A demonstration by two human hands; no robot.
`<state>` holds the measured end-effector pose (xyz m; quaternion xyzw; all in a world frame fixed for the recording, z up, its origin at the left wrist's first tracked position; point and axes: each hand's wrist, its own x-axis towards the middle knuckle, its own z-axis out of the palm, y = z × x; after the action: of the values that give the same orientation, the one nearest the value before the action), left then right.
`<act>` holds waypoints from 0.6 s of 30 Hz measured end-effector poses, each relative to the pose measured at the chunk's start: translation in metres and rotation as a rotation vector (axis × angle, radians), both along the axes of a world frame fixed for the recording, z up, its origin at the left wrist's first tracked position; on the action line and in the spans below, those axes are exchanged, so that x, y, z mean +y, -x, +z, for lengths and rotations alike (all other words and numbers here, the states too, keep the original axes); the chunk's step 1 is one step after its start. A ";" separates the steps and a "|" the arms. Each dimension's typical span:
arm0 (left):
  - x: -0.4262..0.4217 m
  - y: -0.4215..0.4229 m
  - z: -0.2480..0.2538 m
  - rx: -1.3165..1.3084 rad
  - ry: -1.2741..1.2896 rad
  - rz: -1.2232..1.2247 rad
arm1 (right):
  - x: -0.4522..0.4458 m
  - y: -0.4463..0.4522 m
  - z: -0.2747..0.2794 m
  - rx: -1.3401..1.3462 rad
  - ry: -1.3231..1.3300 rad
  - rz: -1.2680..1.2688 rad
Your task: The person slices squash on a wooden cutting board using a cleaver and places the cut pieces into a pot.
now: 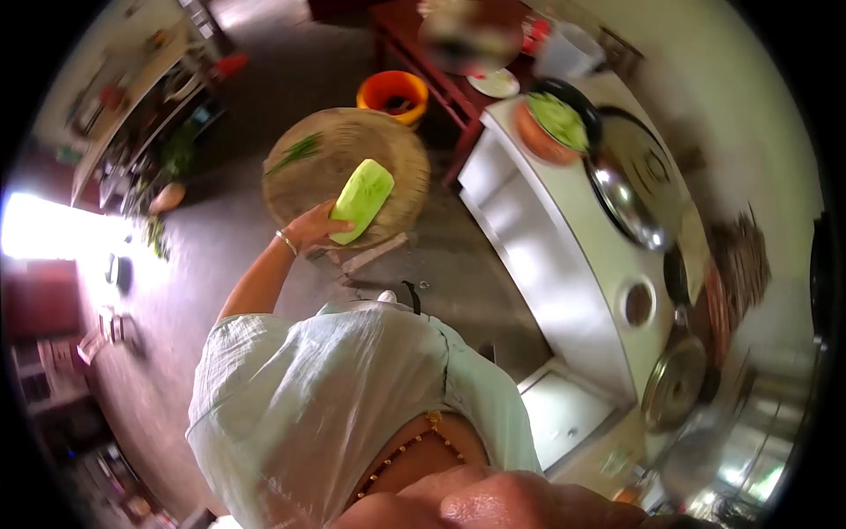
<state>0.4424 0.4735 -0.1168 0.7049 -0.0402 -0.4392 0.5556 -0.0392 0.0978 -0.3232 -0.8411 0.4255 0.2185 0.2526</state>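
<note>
My left hand [310, 227], with a bracelet at the wrist, grips the near end of a pale green peeled gourd piece [363, 201]. The gourd lies tilted over the right part of a round wooden block [291, 189]; whether it rests fully on the wood I cannot tell. A small bundle of thin green stalks [298, 152] lies on the block's upper left, apart from the gourd. My right hand is not in view.
An orange bucket [392, 95] stands behind the block. To the right, a white counter [564, 238] holds an orange bowl of green pieces [557, 123] and a large metal lid [630, 189]. A dark red table [397, 35] is at the back; shelves [141, 97] stand left.
</note>
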 end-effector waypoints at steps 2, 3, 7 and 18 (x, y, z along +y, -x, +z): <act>0.006 -0.009 -0.015 -0.043 0.024 0.136 | -0.033 -0.071 0.009 -0.135 0.071 0.217; 0.018 -0.014 -0.033 -0.053 -0.023 0.197 | -0.040 -0.109 0.019 -0.247 0.129 0.369; 0.032 -0.005 -0.022 0.008 -0.021 0.420 | -0.018 -0.266 0.109 -0.511 -0.333 0.133; -0.040 0.000 -0.058 0.326 -0.022 0.809 | 0.047 -0.527 0.186 -0.652 -0.437 1.108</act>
<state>0.4426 0.4330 -0.1746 0.5913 0.3323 -0.2921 0.6742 0.4881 0.1451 -0.1373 -0.8875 -0.2203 0.1318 0.3827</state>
